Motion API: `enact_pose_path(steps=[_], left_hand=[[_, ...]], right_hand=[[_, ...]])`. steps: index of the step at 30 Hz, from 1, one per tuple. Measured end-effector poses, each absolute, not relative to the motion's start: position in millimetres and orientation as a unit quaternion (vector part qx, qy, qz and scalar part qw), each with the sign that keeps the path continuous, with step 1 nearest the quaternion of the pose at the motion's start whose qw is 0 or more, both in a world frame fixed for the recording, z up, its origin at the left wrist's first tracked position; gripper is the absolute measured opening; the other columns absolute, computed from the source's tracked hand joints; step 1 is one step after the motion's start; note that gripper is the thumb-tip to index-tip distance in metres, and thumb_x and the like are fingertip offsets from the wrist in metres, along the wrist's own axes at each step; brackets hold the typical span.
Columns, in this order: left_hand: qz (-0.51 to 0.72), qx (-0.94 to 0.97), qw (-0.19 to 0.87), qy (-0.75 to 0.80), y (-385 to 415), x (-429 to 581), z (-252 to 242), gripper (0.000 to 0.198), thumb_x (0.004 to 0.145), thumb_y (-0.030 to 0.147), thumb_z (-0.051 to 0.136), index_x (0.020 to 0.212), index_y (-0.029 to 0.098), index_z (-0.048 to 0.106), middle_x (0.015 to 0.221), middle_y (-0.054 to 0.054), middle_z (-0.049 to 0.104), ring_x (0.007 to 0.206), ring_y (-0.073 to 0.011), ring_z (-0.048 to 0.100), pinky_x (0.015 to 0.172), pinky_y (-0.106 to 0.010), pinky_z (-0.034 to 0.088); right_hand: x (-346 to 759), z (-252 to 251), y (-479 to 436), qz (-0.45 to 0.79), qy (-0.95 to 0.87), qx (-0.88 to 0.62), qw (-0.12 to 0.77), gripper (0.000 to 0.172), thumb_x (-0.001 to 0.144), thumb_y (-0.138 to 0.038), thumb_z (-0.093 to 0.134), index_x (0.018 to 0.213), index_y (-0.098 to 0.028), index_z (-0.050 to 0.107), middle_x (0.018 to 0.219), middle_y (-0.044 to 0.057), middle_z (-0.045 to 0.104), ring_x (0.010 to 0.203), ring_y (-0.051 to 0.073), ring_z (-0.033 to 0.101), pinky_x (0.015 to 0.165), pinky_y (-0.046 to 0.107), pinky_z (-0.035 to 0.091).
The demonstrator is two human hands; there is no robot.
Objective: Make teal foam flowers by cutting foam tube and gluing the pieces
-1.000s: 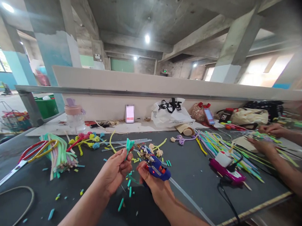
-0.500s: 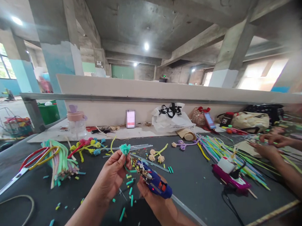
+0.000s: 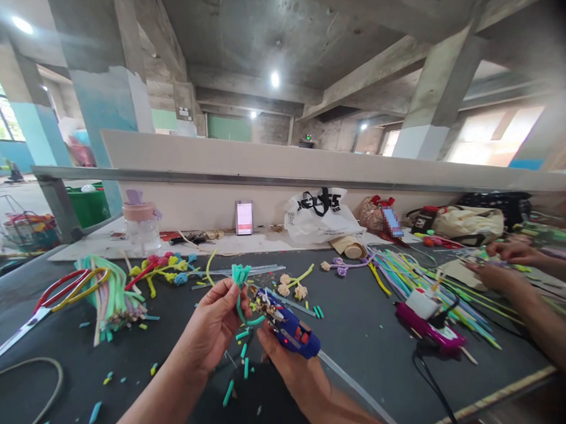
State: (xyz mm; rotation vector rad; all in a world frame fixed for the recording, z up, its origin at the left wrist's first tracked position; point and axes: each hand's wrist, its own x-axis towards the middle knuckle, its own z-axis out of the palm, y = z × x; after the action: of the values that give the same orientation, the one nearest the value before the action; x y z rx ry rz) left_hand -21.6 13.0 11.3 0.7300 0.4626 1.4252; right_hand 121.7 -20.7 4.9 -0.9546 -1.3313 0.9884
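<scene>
My left hand (image 3: pixel 215 327) is closed in a pinch on a teal fuzzy-stem flower (image 3: pixel 240 274), its petals bunched upward. From the pinch a teal stem (image 3: pixel 243 310) bends down and right, its end close to my right fingers; whether they touch it I cannot tell. My right hand (image 3: pixel 292 371) grips a blue hot glue gun (image 3: pixel 293 335) from below, a red light lit on its side. Its nozzle end, crusted with glue and scraps, points at the flower's stem. A clear glue stick (image 3: pixel 353 384) trails out of the gun's back.
Cut teal bits (image 3: pixel 228 392) litter the dark table. Left lie scissors (image 3: pixel 48 310) and a fuzzy-stem bundle (image 3: pixel 111 294); finished flowers (image 3: pixel 293 286) lie behind. To the right are a magenta power strip (image 3: pixel 426 327), loose stems (image 3: pixel 402 269) and another person's hands (image 3: pixel 505 265).
The flower has tipped in my left fingers, so its bunched petals now point up and more of the curved stem shows. The glue gun stays beside it. The view has shifted slightly.
</scene>
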Motion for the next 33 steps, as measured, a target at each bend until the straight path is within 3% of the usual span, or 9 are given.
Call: enact_pose_path(steps=[3, 6, 15, 22, 33], left_hand=[[0.631, 0.318, 0.679, 0.201, 12.1, -20.8, 11.4, 0.011, 0.073, 0.019, 0.071, 0.078, 0.013, 0.064, 0.071, 0.000, 0.059, 0.059, -0.0082, 0.054, 0.055, -0.021, 0.050], [0.629, 0.315, 0.683, 0.198, 10.7, -21.3, 11.3, 0.011, 0.073, 0.019, 0.071, 0.079, 0.013, 0.064, 0.072, -0.001, 0.058, 0.060, -0.0082, 0.054, 0.056, -0.021, 0.050], [0.619, 0.322, 0.686, 0.206, 11.0, -21.1, 9.9, 0.012, 0.072, 0.019, 0.072, 0.079, 0.013, 0.063, 0.072, -0.001, 0.059, 0.061, -0.0088, 0.055, 0.057, -0.022, 0.050], [0.620, 0.321, 0.684, 0.211, 12.0, -21.3, 9.4, 0.013, 0.071, 0.020, 0.073, 0.077, 0.014, 0.063, 0.069, 0.000, 0.061, 0.059, -0.0090, 0.056, 0.056, -0.022, 0.050], [0.649, 0.312, 0.649, 0.246, 13.0, -20.4, 12.3, 0.022, 0.063, 0.022, 0.078, 0.072, 0.014, 0.060, 0.062, 0.003, 0.059, 0.054, -0.0075, 0.054, 0.053, -0.019, 0.048]], right_hand=[[123.2, 2.9, -20.9, 0.406, -0.599, -0.425, 0.544, 0.022, 0.072, -0.044, 0.066, 0.072, -0.023, 0.069, 0.054, 0.000, 0.060, 0.055, 0.020, 0.055, 0.060, 0.035, 0.050], [124.7, 2.2, -20.9, 0.397, -0.610, -0.438, 0.528, 0.027, 0.075, -0.046, 0.063, 0.077, -0.020, 0.069, 0.050, 0.000, 0.057, 0.052, 0.019, 0.053, 0.059, 0.034, 0.048], [125.3, -1.8, -18.6, 0.410, -0.597, -0.464, 0.510, 0.035, 0.073, -0.052, 0.062, 0.060, -0.019, 0.057, 0.051, 0.001, 0.055, 0.049, 0.016, 0.051, 0.050, 0.029, 0.043], [123.4, -3.4, -15.9, 0.406, -0.595, -0.459, 0.520, 0.034, 0.069, -0.049, 0.066, 0.053, -0.020, 0.060, 0.047, 0.001, 0.056, 0.047, 0.018, 0.051, 0.050, 0.032, 0.043], [121.9, 0.6, -21.4, 0.414, -0.587, -0.462, 0.520, 0.032, 0.070, -0.048, 0.066, 0.061, -0.018, 0.060, 0.051, 0.000, 0.056, 0.049, 0.016, 0.051, 0.049, 0.028, 0.042]])
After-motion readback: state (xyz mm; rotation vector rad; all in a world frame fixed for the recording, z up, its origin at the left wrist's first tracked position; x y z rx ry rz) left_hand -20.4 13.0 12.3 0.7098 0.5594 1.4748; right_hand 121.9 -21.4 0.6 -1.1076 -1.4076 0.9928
